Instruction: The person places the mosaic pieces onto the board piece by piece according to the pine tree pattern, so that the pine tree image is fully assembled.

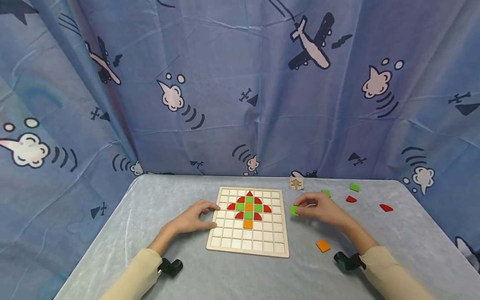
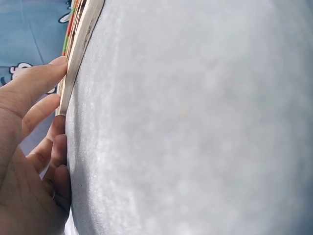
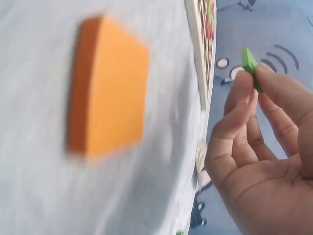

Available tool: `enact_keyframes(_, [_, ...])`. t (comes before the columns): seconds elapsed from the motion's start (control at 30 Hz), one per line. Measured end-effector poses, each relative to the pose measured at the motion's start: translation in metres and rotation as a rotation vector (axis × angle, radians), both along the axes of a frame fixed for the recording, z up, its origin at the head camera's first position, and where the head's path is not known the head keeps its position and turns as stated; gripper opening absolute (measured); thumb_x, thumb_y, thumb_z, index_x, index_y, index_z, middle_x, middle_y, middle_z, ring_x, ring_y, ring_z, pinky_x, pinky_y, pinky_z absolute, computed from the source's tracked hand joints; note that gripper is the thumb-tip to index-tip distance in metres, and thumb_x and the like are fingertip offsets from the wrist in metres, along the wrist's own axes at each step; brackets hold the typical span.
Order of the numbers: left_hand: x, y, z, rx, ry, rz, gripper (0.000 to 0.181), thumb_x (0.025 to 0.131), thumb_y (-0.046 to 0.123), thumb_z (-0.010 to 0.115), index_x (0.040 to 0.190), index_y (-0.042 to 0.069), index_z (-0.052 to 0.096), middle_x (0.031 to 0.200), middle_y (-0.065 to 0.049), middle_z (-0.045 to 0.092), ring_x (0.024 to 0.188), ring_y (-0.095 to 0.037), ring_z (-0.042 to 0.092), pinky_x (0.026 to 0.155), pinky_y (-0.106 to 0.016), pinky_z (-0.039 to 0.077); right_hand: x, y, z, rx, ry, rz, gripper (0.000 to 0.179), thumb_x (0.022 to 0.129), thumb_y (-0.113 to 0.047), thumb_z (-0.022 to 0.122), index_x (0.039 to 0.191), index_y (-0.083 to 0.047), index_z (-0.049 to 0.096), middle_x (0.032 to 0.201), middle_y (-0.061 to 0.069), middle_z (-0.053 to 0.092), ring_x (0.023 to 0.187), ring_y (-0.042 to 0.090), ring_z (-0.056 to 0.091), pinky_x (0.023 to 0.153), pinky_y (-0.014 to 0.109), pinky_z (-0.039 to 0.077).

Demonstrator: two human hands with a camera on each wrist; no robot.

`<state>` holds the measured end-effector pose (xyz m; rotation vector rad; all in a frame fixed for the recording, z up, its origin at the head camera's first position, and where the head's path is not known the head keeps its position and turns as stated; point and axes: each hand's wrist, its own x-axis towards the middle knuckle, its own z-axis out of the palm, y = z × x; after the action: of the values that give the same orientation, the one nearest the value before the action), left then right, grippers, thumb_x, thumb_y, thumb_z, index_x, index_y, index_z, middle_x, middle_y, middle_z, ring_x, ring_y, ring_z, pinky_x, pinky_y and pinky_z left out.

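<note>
A wooden grid board (image 1: 226,242) lies on the table with red, green and orange tiles in some of its squares, forming a tree-like pattern. My left hand (image 1: 193,216) touches the board's left edge with fingertips and thumb; in the left wrist view the thumb (image 2: 41,83) meets the frame's side. Just right of the board, my right hand (image 1: 316,207) pinches a green square tile (image 1: 293,210) between thumb and fingertips. The right wrist view shows that green tile held edge-on, off the table.
An orange square tile (image 1: 323,246) lies below my right hand. Beyond that hand are loose green tiles (image 1: 354,188) and red quarter-round pieces (image 1: 386,207). A small pattern card (image 1: 296,183) sits behind the board's right corner. A blue printed curtain (image 1: 225,104) hangs along the table's back.
</note>
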<state>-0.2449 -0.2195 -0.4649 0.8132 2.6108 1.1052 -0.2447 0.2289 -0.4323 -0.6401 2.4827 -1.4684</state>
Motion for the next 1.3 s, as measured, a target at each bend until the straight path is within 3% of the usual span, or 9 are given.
enact_keyframes(0.43, [-0.001, 0.001, -0.001, -0.009, -0.009, 0.012, 0.05, 0.09, 0.027, 0.08, 0.135, 0.012, 0.063, 0.131, -0.009, 0.053, 0.11, -0.027, 0.051, 0.095, -0.05, 0.043, -0.005, -0.054, -0.005, -0.074, 0.025, 0.102, 0.013, 0.092, -0.007, 0.076, 0.103, 0.0, 0.073, 0.091, 0.009, 0.071, 0.078, 0.026, 0.067, 0.063, 0.037, 0.055])
enact_keyframes(0.83, [0.0, 0.0, 0.0, -0.006, -0.013, 0.011, 0.051, 0.091, 0.027, 0.08, 0.136, 0.012, 0.063, 0.131, -0.009, 0.053, 0.11, -0.028, 0.052, 0.095, -0.051, 0.043, -0.001, -0.1, -0.009, -0.069, 0.054, 0.18, 0.011, 0.09, -0.007, 0.079, 0.1, -0.001, 0.076, 0.092, 0.005, 0.072, 0.083, 0.021, 0.064, 0.076, 0.031, 0.052])
enact_keyframes(1.3, [0.0, 0.001, 0.002, -0.017, -0.016, 0.003, 0.051, 0.092, 0.029, 0.079, 0.136, 0.012, 0.062, 0.132, -0.009, 0.053, 0.11, -0.027, 0.052, 0.094, -0.05, 0.043, 0.001, -0.14, -0.008, -0.059, 0.014, 0.211, 0.005, 0.087, 0.001, 0.077, 0.092, 0.002, 0.074, 0.079, 0.007, 0.068, 0.064, 0.026, 0.062, 0.055, 0.034, 0.054])
